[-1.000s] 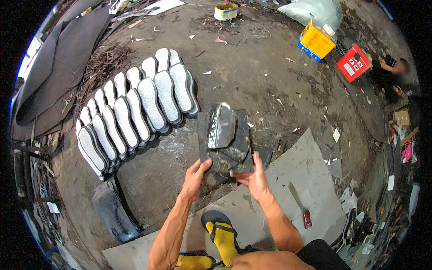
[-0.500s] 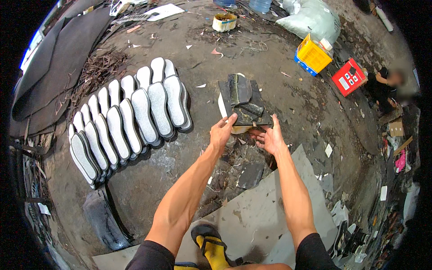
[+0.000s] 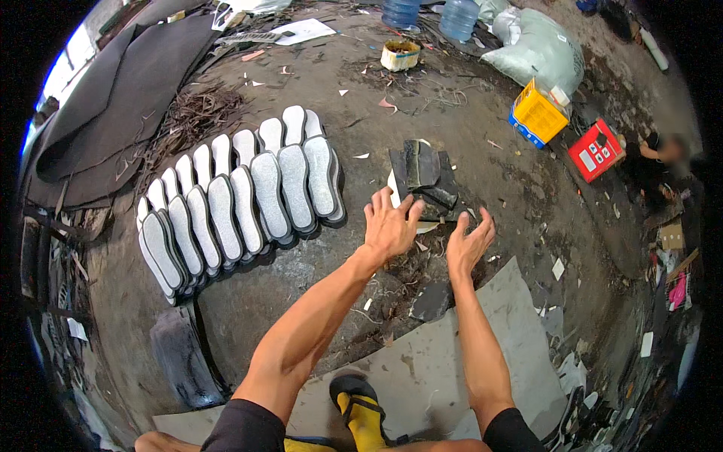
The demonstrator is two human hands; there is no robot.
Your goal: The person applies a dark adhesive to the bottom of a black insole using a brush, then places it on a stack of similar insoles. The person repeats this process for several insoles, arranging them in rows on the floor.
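Note:
A small pile of dark, flat sheets and offcuts [image 3: 422, 167] lies on the floor in front of me, with pale pieces showing at its left and near edges. My left hand [image 3: 390, 228] is over the pile's near left side, fingers spread; whether the fingertips touch it is unclear. Just off the near right corner, my right hand [image 3: 468, 245] is open with its fingers apart and nothing in them. To the left stand two rows of shoe soles [image 3: 223, 211], light grey on top with dark edges, overlapping one another.
Black sheets [image 3: 184, 354] lie near left, and a grey board [image 3: 429, 369] lies beneath my sandalled foot [image 3: 360, 410]. Farther off are a tub [image 3: 400, 56], a yellow-and-blue box [image 3: 539, 113], a red box [image 3: 596, 151] and a pale sack [image 3: 542, 49]. A person [image 3: 663, 162] sits far right.
Both hands have let go of the dark pile's near edge and drawn apart from it, fingers opening. The whole view has shifted, so the floor things appear lower and farther right.

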